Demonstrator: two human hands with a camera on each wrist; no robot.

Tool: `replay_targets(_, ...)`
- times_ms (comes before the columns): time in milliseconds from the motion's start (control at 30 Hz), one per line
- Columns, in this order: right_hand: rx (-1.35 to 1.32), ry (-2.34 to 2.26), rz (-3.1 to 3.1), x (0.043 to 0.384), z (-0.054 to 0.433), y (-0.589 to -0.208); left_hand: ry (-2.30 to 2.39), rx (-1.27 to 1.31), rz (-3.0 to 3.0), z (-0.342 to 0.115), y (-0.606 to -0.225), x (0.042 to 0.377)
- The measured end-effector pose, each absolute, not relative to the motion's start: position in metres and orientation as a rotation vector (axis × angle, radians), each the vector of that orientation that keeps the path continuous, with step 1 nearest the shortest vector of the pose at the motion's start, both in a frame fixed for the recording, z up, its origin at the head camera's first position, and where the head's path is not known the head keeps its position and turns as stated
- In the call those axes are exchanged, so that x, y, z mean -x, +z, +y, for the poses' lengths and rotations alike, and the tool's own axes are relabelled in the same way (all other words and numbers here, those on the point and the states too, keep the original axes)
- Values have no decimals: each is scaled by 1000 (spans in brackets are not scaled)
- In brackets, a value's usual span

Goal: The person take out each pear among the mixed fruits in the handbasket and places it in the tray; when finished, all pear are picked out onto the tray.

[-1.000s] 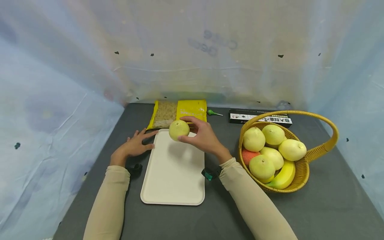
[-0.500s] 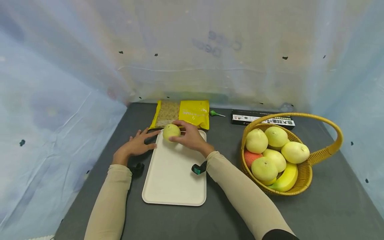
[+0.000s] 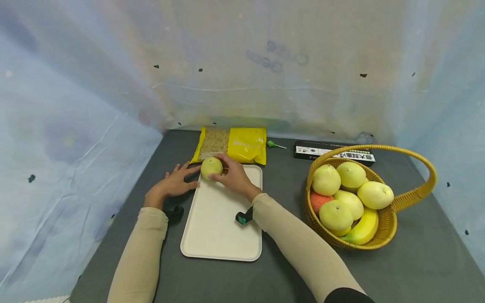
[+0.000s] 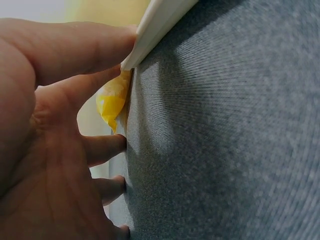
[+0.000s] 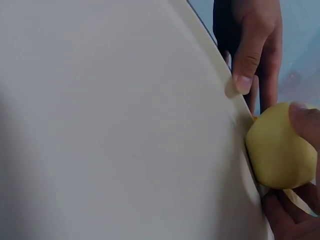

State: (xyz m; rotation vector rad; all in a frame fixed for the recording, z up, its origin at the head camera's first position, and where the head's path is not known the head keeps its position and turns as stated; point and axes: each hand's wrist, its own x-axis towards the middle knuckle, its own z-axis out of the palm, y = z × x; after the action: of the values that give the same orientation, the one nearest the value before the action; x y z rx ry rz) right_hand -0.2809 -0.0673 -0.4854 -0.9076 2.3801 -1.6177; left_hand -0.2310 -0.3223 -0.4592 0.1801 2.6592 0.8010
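My right hand grips a round yellow-green fruit at the far left corner of the white tray. In the right wrist view the fruit sits at the tray's rim, thumb on one side and fingers on the other. Spread beside the tray's left edge, my left hand touches the rim with its thumb and index fingertip. The left wrist view shows that hand with fairly straight fingers, the other fingertips on the dark table, against the tray's edge.
A yellow wicker basket holding several pale fruits, a banana and a red fruit stands to the right. Behind the tray lie a yellow food packet, a green lollipop and a black box. Plastic sheeting walls surround the table.
My right hand has moved left and down with the fruit, from over the tray to its far left corner. The left hand has stayed at the tray's edge.
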Motion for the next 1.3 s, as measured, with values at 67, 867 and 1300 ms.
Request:
replay_targets(67, 909, -1593, 2414, 279, -64, -484, 803, -180, 2657, -321, -459, 231)
replay_targets(867, 1135, -1513, 2302, 170, 78, -405, 808, -178, 2626, -326, -459, 233)
replay_targets(1300, 1225, -1558, 2471, 118, 208, -375, 795, -186, 2636, -326, -460, 233)
